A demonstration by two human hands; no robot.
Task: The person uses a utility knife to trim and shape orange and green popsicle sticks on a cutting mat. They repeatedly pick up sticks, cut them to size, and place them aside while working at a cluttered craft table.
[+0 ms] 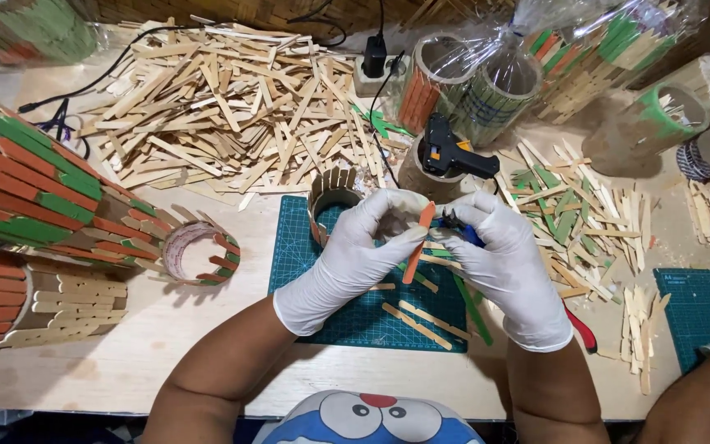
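Two gloved hands, one glue gun (black), two cutting mats.

An orange wooden craft stick stands nearly upright, slightly tilted, above the green cutting mat.

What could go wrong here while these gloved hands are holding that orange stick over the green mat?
The left hand and right hand, both in white gloves, pinch a thin orange wooden stick; it could slip or snap. The black glue gun perched on a cardboard tube just behind could tip onto the fingers. Its black cord crosses the heap of plain wooden sticks and might snag.
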